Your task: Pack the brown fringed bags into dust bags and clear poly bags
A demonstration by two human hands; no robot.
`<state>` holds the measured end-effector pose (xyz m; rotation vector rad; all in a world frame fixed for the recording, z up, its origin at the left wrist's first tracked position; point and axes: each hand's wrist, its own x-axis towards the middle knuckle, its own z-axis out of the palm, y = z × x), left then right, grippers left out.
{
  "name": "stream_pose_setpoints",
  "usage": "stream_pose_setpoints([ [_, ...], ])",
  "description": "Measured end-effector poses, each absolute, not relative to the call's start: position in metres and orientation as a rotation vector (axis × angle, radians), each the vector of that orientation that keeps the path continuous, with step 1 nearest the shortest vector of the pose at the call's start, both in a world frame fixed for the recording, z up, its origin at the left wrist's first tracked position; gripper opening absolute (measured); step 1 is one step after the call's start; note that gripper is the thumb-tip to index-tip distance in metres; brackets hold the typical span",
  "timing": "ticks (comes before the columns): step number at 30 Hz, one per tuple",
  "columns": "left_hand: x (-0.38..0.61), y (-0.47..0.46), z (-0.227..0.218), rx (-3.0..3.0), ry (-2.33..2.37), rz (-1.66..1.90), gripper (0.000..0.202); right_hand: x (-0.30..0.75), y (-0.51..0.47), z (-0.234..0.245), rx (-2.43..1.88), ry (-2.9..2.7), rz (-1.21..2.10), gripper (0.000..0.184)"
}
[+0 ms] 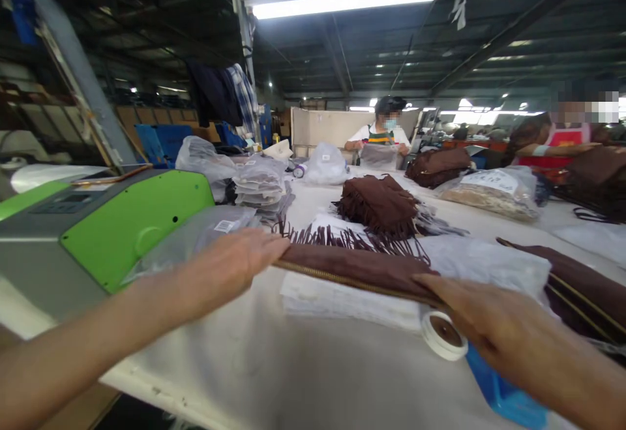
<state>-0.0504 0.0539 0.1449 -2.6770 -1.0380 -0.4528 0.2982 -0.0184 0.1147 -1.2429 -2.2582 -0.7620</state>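
Observation:
A dark brown fabric piece (352,265) with a brass zipper along its near edge and fringe at its far side stretches between my hands; it looks like a fringed bag or cushion cover. My left hand (249,254) closes over its left end, the thumb hidden. At the opposite end my right hand (482,306) grips the zipper edge. Beneath the fabric lies a stack of white sheets (349,303). Just under my right hand are a round white tub (444,337) with brown contents and a blue plastic tray (503,384), partly covered by my wrist.
A green and grey machine (141,228) stands at left, beside bagged flat packs (261,182). Beyond the fabric sits a pile of brown fringed pieces (376,201). Another brown zippered piece (587,286) lies at right. Two co-workers (384,133) handle goods across the table (303,365).

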Motion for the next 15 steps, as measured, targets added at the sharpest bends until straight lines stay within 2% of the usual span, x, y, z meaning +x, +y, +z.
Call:
stream_pose_setpoints([
  [2,-0.058,0.032,0.083,-2.486,-0.806,-0.496,0.056,0.293,-0.041,0.059,-1.118,-2.316,-0.946,0.055],
  [4,-0.064,0.008,0.014,-2.422,-0.759,-0.435,0.059,0.285,-0.061,-0.003,-1.093,-2.286,-1.073,0.060],
  [6,-0.071,-0.013,-0.046,-2.402,-0.819,-0.401,0.065,0.277,-0.078,-0.055,-1.001,-2.422,-1.142,0.051],
  [8,-0.078,-0.026,-0.082,-2.417,-0.900,-0.307,0.068,0.273,-0.088,-0.087,-1.085,-2.499,-1.158,0.044],
  [11,-0.075,-0.031,-0.089,-2.421,-0.946,-0.337,0.067,0.272,-0.092,-0.096,-1.161,-2.538,-1.124,0.041],
  [15,-0.021,-0.028,-0.064,-2.435,-0.660,-0.468,0.049,0.269,-0.084,-0.082,-1.155,-2.466,-1.097,0.036],
])
